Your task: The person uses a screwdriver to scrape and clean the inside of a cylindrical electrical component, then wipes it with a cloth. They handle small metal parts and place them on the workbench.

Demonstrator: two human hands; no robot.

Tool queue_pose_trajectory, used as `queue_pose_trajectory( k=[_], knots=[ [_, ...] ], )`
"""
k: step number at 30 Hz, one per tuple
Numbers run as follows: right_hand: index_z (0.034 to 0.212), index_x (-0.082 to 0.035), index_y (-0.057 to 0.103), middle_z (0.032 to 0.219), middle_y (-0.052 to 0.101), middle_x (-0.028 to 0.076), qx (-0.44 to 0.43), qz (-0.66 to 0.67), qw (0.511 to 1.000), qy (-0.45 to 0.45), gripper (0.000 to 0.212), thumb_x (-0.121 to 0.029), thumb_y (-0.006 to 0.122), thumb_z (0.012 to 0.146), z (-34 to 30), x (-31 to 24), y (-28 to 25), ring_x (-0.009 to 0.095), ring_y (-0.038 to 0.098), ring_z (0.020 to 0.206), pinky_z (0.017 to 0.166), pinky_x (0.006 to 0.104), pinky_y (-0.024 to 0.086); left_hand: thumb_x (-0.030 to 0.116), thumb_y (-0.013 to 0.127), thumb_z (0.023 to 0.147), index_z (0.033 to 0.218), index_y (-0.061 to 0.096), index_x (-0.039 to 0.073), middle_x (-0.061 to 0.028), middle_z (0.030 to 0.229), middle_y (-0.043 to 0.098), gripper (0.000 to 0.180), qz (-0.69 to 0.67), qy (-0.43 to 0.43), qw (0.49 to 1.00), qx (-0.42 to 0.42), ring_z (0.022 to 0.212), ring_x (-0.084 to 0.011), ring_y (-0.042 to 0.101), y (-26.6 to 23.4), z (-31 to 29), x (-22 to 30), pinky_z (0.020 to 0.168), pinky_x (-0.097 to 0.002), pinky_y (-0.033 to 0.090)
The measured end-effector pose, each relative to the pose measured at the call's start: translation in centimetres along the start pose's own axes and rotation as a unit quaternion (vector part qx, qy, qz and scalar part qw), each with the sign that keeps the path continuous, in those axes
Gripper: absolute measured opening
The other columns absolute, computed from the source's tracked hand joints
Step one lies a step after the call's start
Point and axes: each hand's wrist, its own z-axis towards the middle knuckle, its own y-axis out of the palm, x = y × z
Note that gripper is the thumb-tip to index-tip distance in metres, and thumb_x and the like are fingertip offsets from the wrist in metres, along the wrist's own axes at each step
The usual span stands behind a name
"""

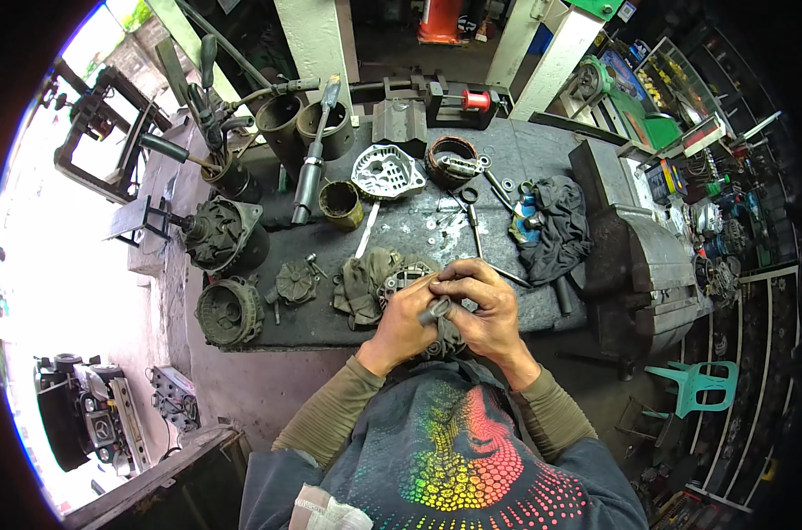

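Note:
Close to my body at the bench's front edge, my left hand point(404, 320) and my right hand point(484, 311) are closed together. Between them shows a short grey cylindrical part point(434, 311), its round end toward me; the fingers cover most of it, so its kind is unclear. Just beyond my hands lies a metal alternator part point(407, 276), partly hidden by my fingers. Grey work gloves point(362, 290) lie beside it, left of my left hand. A ratchet wrench point(474, 221) rests farther back on the bench.
A silver alternator housing point(387, 170) and copper-wound stator point(454, 161) sit at the back. Left stand a rusty can point(342, 205), a finned alternator point(227, 234) and a round housing point(229, 311). Right are a dark rag point(555, 230) and a large vise point(653, 269).

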Motion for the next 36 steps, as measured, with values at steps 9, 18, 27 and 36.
queue_pose_trajectory(
  k=[9,18,27,36],
  knots=[
    [0.110,0.000,0.072,0.123,0.062,0.011,-0.014,0.007,0.999,0.039,0.037,-0.002,0.090,0.078,-0.4,0.0,0.5,0.021,0.067,0.093,0.078,0.0318,0.056,-0.007,0.070,0.077,0.119,0.071,0.000,-0.0173,0.114,0.075,0.042,0.061,-0.027,0.997,0.050,0.109,-0.0389,0.074,-0.2,-0.1,0.1,0.091,-0.0430,0.059],
    [0.102,0.000,0.070,0.102,0.058,0.005,0.069,0.027,0.996,0.056,0.036,-0.011,0.096,0.078,-0.7,-0.1,1.3,0.013,0.059,0.089,0.075,0.0290,0.054,-0.013,0.070,0.072,0.129,0.066,-0.004,-0.0203,0.128,0.071,0.057,0.024,-0.003,0.999,0.040,0.114,-0.0401,0.071,0.2,-0.1,0.0,0.094,-0.0442,0.059],
    [0.108,0.000,0.072,0.105,0.061,0.008,0.007,-0.006,0.999,-0.032,0.029,0.001,0.085,0.083,-0.6,0.0,0.4,0.017,0.062,0.091,0.080,0.0306,0.056,-0.009,0.072,0.076,0.117,0.073,-0.002,-0.0186,0.105,0.075,0.042,0.030,-0.013,0.999,-0.008,0.094,-0.0387,0.075,-0.9,0.5,0.4,0.081,-0.0425,0.061],
    [0.108,0.000,0.072,0.124,0.059,0.012,0.017,0.029,0.999,0.027,0.028,-0.001,0.085,0.083,-0.9,-0.1,1.0,0.022,0.065,0.103,0.086,0.0340,0.057,-0.009,0.074,0.070,0.109,0.073,-0.001,-0.0154,0.108,0.075,0.040,0.047,-0.006,0.997,0.057,0.100,-0.0373,0.073,-0.3,0.0,0.1,0.086,-0.0430,0.059]
  ],
)
